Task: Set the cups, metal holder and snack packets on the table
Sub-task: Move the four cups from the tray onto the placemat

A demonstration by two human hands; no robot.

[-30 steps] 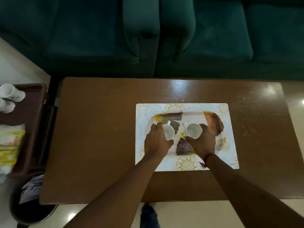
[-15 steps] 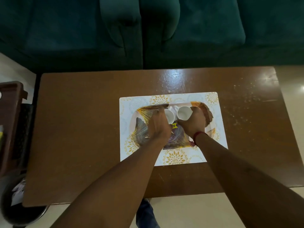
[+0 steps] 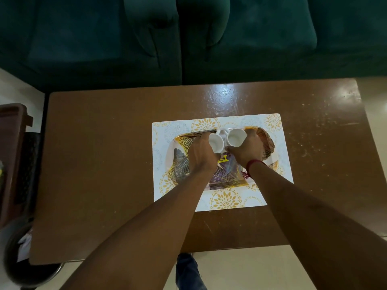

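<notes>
Two white cups sit side by side over the far part of a patterned tray [image 3: 180,166]. My left hand [image 3: 202,155] grips the left cup [image 3: 216,143]. My right hand [image 3: 248,150] grips the right cup [image 3: 236,138]. Both cups tilt so their open mouths face me, and they touch each other. The tray, with gold and dark fan shapes and a yellow price sticker [image 3: 222,159], lies on a white placemat [image 3: 226,200] with gold flowers. Whether the cups rest on the tray or hang just above it is unclear. No metal holder or snack packets are in view.
The brown wooden table [image 3: 104,164] carries the placemat right of centre. A dark green sofa [image 3: 188,38] runs along its far side. A dark side tray [image 3: 12,155] and a round bin [image 3: 25,258] stand at the left.
Both hands carried the cups from the middle of the tray toward its far edge and brought them together. The camera view shifted right, hiding most of the side tray.
</notes>
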